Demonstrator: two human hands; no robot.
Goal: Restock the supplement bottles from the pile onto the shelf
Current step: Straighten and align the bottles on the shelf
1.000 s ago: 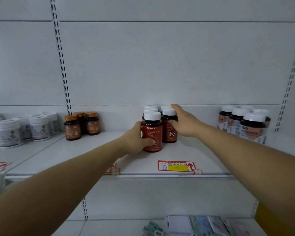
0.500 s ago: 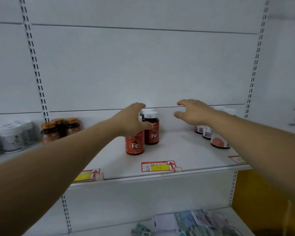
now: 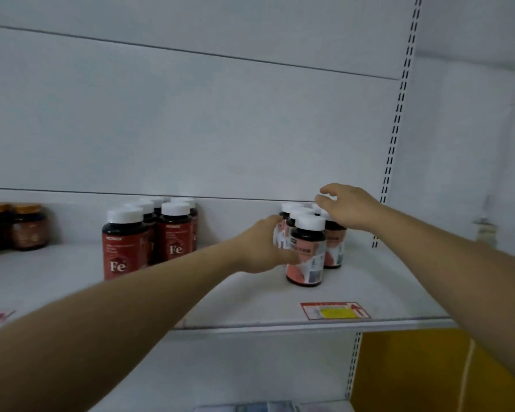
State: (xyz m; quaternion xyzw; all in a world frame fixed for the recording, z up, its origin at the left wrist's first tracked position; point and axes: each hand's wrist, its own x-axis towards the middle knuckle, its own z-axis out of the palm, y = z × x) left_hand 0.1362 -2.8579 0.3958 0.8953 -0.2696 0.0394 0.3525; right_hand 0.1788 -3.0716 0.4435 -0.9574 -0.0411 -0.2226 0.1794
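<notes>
Several dark bottles with white caps and pink labels (image 3: 306, 254) stand grouped on the white shelf (image 3: 280, 304), right of centre. My left hand (image 3: 259, 248) is cupped against the left side of this group, thumb at the front bottle's lower edge; a firm hold cannot be made out. My right hand (image 3: 347, 208) hovers over the caps of the rear bottles, fingers apart and curved, holding nothing. To the left stand several red "Fe" bottles (image 3: 125, 245) with white caps. The pile is out of view.
Brown bottles with orange caps (image 3: 27, 226) sit at the far left of the shelf. A red and yellow price tag (image 3: 335, 310) lies near the shelf's front edge. A slotted upright (image 3: 394, 138) bounds the bay on the right; a yellow panel (image 3: 414, 370) shows below.
Both hands left the red Fe bottles and moved right to the pink-labelled group. The view swung right with them.
</notes>
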